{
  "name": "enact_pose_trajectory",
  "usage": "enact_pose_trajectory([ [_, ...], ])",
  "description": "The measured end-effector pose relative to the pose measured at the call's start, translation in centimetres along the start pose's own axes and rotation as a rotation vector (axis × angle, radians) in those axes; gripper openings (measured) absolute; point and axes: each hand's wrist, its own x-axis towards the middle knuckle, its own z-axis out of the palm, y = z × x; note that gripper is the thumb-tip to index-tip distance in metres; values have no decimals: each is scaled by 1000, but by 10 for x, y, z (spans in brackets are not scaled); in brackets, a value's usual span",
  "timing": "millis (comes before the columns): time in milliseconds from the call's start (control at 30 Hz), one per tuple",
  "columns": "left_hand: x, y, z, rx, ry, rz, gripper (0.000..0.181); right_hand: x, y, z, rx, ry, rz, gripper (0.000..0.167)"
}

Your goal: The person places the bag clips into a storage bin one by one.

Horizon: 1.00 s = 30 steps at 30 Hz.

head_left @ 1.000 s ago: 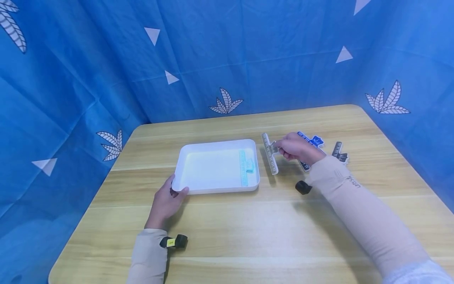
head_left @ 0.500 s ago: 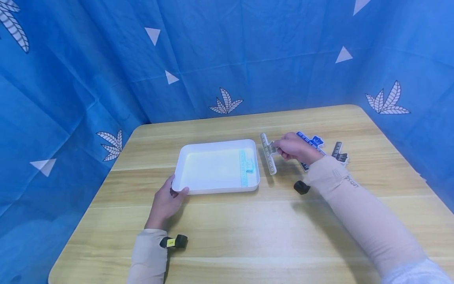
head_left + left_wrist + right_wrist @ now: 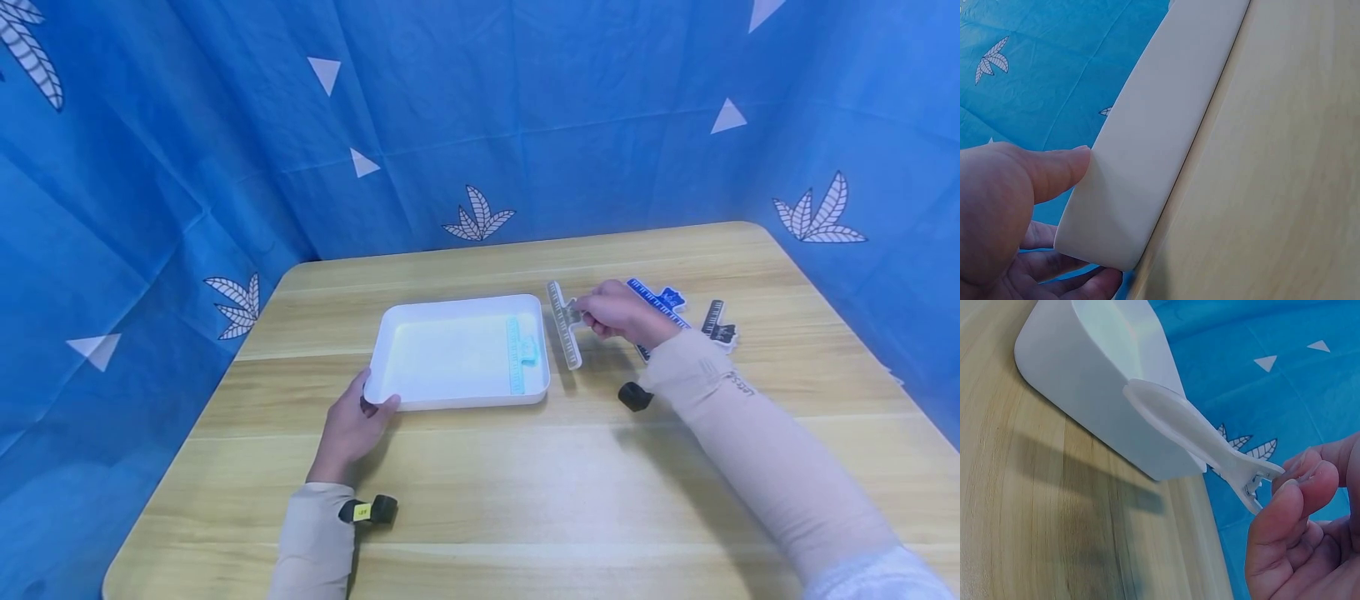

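The right hand [image 3: 617,310] pinches a grey piano-key clip [image 3: 563,327] by its handles between thumb and fingers, holding it above the wooden table [image 3: 525,492], just beside the right end of a white tray [image 3: 442,358]. The left hand [image 3: 356,421] grips the tray's near left corner, thumb against its wall. A turquoise clip [image 3: 515,358] lies inside, at the right; a blue clip [image 3: 670,298] and a black clip [image 3: 722,333] lie beyond the right wrist.

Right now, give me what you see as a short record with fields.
Left hand: grips near-left corner of white rectangular tray
Right hand: pinches greyish-white piano-key clip, raised, right of tray
In tray: pale turquoise piano-key clip, right end
On light-wood table: blue piano-key clip, black piano-key clip, farther right
Mostly hidden: dark clip by right wrist
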Motion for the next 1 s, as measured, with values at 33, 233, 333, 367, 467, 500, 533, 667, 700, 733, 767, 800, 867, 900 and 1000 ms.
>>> enact_pose_trajectory([
  [33, 0, 0, 0, 1, 1, 1, 75, 0, 0, 0, 2, -3, -2, 23],
  [233, 0, -1, 1, -4, 7, 7, 75, 0, 0, 0, 21, -22, -19, 23],
  [333, 0, -1, 1, -1, 8, 2, 75, 1, 0, 1, 32, -28, -19, 24],
  [367, 0, -1, 1, 2, 8, 2, 75, 1, 1, 1, 33, -30, -19, 24],
  [467, 1, -2, 2, 3, 10, 3, 75, 3, 1, 3, 35, -33, -19, 24],
  [500, 1, -2, 2, 2, 11, 4, 75, 4, 2, 3, 36, -34, -20, 25],
  [533, 1, -2, 2, 1, 12, 5, 75, 4, 2, 3, 35, -36, -22, 25],
  [667, 1, -1, 1, -3, 13, 6, 75, 6, 2, 4, 41, -41, -28, 26],
  [700, 1, -1, 1, -3, 13, 5, 75, 6, 2, 4, 42, -42, -30, 26],
  [733, 0, 0, 1, -3, 13, 5, 75, 6, 2, 5, 43, -43, -30, 26],
  [767, 0, 0, 1, -3, 12, 5, 75, 7, 2, 5, 42, -43, -30, 26],
  [800, 0, 0, 1, -3, 12, 5, 75, 7, 3, 5, 43, -43, -31, 25],
  [867, 0, 1, 1, -4, 11, 2, 75, 7, 2, 6, 45, -42, -31, 24],
  [900, 0, 1, 1, -5, 10, 0, 74, 7, 2, 7, 44, -41, -31, 24],
  [1000, 0, 1, 1, -7, 8, -3, 74, 7, 1, 9, 46, -32, -27, 23],
])
